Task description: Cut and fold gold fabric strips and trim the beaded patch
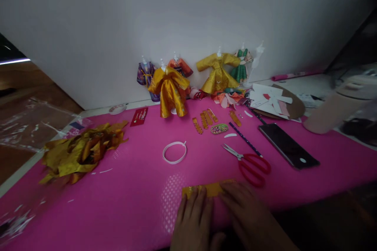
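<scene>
Both my hands lie flat on a piece of gold patterned paper (210, 188) at the near edge of the pink mat (135, 188). My left hand (193, 219) covers its left part, fingers pressed down. My right hand (247, 215) presses on its right part. Most of the paper is hidden under the fingers. Red-handled scissors (250, 164) lie just beyond my right hand, and a white tape ring (174, 152) sits beyond my left.
Small paper robes on stands, one gold (171, 90), line the white wall. A heap of gold scraps (79, 151) lies at left. A dark phone (287, 145), a striped pencil (244, 138), gold strips (204, 119) and white cutouts (269, 100) sit at right.
</scene>
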### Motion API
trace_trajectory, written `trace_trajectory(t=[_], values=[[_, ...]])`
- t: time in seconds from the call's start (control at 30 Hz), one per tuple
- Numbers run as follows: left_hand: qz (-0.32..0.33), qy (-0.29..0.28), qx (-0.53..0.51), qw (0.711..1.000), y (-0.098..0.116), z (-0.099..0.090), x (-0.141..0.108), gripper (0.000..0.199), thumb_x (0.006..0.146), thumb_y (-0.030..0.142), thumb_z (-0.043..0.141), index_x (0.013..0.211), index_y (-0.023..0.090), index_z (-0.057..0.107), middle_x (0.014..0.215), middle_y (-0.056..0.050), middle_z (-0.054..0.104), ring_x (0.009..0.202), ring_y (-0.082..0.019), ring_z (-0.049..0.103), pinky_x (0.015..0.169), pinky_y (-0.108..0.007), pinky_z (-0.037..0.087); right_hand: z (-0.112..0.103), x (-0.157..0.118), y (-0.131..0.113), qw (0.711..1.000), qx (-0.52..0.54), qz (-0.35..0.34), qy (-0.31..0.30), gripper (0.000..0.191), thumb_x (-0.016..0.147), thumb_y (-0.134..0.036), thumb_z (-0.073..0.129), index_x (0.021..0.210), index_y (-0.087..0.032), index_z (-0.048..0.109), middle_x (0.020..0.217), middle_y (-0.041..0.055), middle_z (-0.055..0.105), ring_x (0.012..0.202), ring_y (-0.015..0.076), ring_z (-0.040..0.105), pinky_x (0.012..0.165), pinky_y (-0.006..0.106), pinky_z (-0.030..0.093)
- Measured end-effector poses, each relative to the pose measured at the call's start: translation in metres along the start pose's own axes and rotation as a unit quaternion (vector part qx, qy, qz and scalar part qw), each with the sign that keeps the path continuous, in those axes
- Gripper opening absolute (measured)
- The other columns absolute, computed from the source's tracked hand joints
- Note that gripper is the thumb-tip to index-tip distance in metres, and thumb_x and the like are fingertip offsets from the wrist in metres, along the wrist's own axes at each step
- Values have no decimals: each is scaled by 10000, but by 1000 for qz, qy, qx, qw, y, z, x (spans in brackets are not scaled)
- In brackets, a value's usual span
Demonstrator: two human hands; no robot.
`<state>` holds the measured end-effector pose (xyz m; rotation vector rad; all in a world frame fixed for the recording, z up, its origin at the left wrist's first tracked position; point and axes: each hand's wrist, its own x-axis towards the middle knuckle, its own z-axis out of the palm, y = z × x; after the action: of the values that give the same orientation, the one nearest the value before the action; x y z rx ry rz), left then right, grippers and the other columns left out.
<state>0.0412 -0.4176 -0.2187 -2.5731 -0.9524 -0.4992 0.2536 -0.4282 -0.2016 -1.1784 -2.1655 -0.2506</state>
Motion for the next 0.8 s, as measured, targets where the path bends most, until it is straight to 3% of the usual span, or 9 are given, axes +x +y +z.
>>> trace_trajectory(t=[0.23,0.57,0.67,0.8], values=[[-13,-24,29,999,-11,7,-30,507,898,323,586,1361,115,566,1365,-143,668,1193,-339,664,849,-509,627,1,-1,-1,1000,1,4,-6,444,791,-9,427,1088,-141,729,1105,97,769,1007,245,712,892,407,574],[-58,-27,-26,998,-20,1,-43,478,924,192,542,1397,122,534,1362,-131,673,1236,-275,653,971,-491,598,2,-3,-1,1000,8,5,-18,436,815,-13,426,1107,-141,724,1145,114,758,1022,261,714,868,434,593],[-67,-37,-16,997,-20,0,-42,455,931,206,527,1380,136,550,1361,-145,670,1215,-301,665,932,-554,610,2,-4,-1,1000,12,10,-27,453,800,-12,435,1123,-146,722,1157,117,754,1032,263,709,883,441,589],[-73,-23,0,997,-10,-5,-21,426,908,171,503,1324,140,587,1329,-159,685,1170,-342,686,851,-613,624,1,-4,0,1000,11,13,-21,451,792,-16,446,1124,-145,723,1152,115,756,1032,261,708,884,433,590]])
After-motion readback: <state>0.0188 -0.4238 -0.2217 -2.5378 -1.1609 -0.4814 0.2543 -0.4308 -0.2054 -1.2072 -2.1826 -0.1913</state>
